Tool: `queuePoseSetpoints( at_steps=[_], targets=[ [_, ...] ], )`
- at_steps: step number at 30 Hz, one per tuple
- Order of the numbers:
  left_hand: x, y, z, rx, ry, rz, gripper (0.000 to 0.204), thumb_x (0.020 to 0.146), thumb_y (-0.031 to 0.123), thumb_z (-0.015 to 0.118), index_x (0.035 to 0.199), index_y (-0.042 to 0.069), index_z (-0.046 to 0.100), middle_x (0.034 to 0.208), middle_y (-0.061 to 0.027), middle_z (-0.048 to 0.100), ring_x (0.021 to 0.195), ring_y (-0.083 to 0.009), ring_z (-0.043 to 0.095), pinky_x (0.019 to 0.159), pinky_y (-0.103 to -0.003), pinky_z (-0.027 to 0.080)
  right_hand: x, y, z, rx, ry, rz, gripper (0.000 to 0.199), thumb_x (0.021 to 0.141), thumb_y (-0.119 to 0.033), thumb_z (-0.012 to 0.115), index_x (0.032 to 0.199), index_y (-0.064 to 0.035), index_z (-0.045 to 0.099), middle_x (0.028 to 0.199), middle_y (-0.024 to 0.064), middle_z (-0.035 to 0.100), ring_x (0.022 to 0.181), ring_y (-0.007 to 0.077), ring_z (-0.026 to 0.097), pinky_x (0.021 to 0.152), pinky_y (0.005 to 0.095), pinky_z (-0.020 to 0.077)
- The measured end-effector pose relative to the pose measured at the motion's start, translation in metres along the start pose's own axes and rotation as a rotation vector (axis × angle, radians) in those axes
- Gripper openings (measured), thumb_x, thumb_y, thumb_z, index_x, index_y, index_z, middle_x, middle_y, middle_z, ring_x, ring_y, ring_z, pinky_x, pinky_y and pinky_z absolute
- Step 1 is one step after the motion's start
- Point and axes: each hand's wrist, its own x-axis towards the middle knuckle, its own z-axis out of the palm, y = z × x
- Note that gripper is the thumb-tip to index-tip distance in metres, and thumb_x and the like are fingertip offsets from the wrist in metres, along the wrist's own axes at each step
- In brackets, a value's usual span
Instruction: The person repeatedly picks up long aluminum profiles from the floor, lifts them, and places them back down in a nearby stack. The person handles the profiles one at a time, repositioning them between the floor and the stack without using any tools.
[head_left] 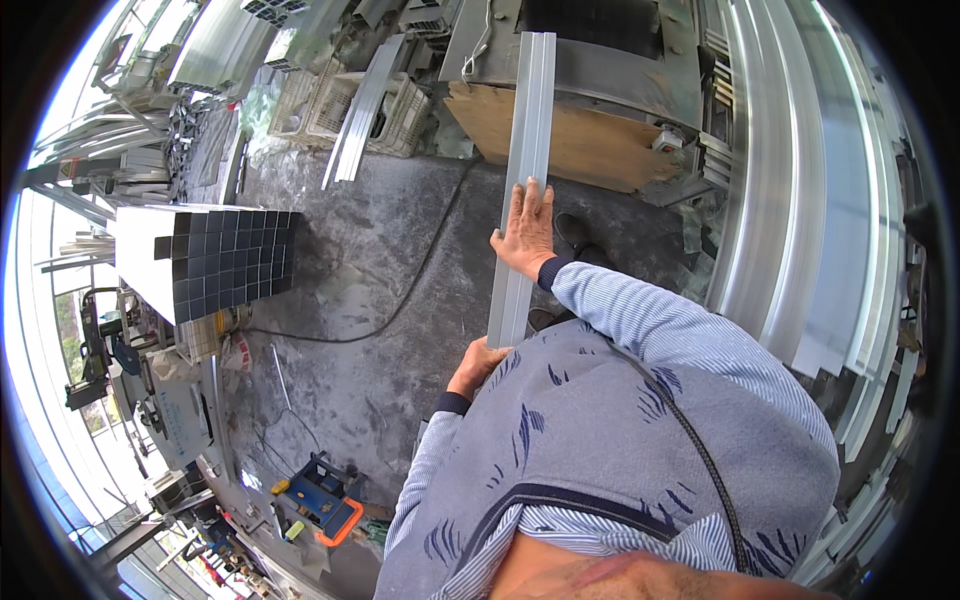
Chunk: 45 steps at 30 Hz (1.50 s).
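Note:
A long silver metal profile [530, 120], ribbed along its length, stretches away from my body, its far end over a dark table. My right hand [526, 232] grips it partway along, fingers over its upper face and thumb at the left edge. At the near end my left hand [474, 369] is closed on the profile, close against my grey vest. Part of the left fingers is hidden by the profile and the vest.
The table [590, 70] has a brown board side [560, 140]. Long metal profiles [770, 180] stand stacked on the right. Left are a bundle of dark-ended square tubes [235, 250] and plastic crates [400, 120]. A black cable [420, 270] crosses the floor near a blue-and-orange tool [325, 505].

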Motion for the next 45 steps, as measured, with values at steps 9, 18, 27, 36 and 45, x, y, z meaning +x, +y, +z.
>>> queuePoseSetpoints(
  at_steps=[9, 18, 27, 36, 45],
  targets=[
    [0.152, 0.142, -0.018, 0.058, 0.015, 0.176, 0.042, 0.095, 0.02, 0.09, 0.129, -0.002, 0.077, 0.113, -0.0058, 0.08, 0.098, -0.0162, 0.073, 0.087, -0.036, 0.061, 0.199, 0.061, -0.043, 0.037, 0.269, -0.01, 0.098, 0.089, -0.041, 0.077, 0.165, 0.0101, 0.039, 0.173, 0.0356, 0.025, 0.159, 0.0666, 0.02, 0.135, 0.0654, 0.022],
    [0.319, 0.379, -0.006, -0.092, -0.077, 0.144, 0.05, 0.095, 0.024, 0.091, 0.135, -0.002, 0.073, 0.119, -0.0128, 0.08, 0.103, -0.0244, 0.077, 0.088, -0.042, 0.064, 0.461, 0.164, -0.114, -0.197, 0.409, 0.044, 0.086, 0.09, -0.048, 0.071, 0.157, 0.0025, 0.054, 0.163, 0.0276, 0.046, 0.156, 0.0495, 0.032, 0.129, 0.0557, 0.034],
    [0.296, 0.323, -0.005, -0.127, -0.045, 0.122, 0.056, 0.095, 0.027, 0.092, 0.138, -0.002, 0.071, 0.122, -0.0129, 0.079, 0.106, -0.0247, 0.076, 0.089, -0.044, 0.064, 0.41, 0.134, -0.089, -0.109, 0.464, -0.035, 0.084, 0.089, -0.039, 0.078, 0.158, 0.0022, 0.054, 0.166, 0.0286, 0.042, 0.158, 0.0515, 0.032, 0.128, 0.0579, 0.0366],
    [0.183, 0.146, -0.008, -0.111, -0.041, 0.143, 0.058, 0.093, 0.032, 0.093, 0.137, 0.0, 0.072, 0.125, -0.008, 0.078, 0.112, -0.0196, 0.072, 0.097, -0.039, 0.059, 0.213, 0.064, -0.048, 0.003, 0.308, -0.011, 0.084, 0.091, -0.033, 0.074, 0.161, 0.005, 0.049, 0.171, 0.031, 0.033, 0.164, 0.0546, 0.023, 0.135, 0.0601, 0.0264],
    [0.095, 0.036, -0.009, -0.098, 0.005, 0.071, 0.062, 0.092, 0.031, 0.095, 0.139, -0.002, 0.072, 0.128, -0.0092, 0.078, 0.115, -0.0203, 0.072, 0.103, -0.037, 0.057, 0.082, 0.028, -0.015, 0.024, 0.17, 0.001, 0.087, 0.094, -0.034, 0.07, 0.165, 0.007, 0.043, 0.175, 0.0338, 0.024, 0.166, 0.0561, 0.015, 0.136, 0.0618, 0.0212]
  ],
)
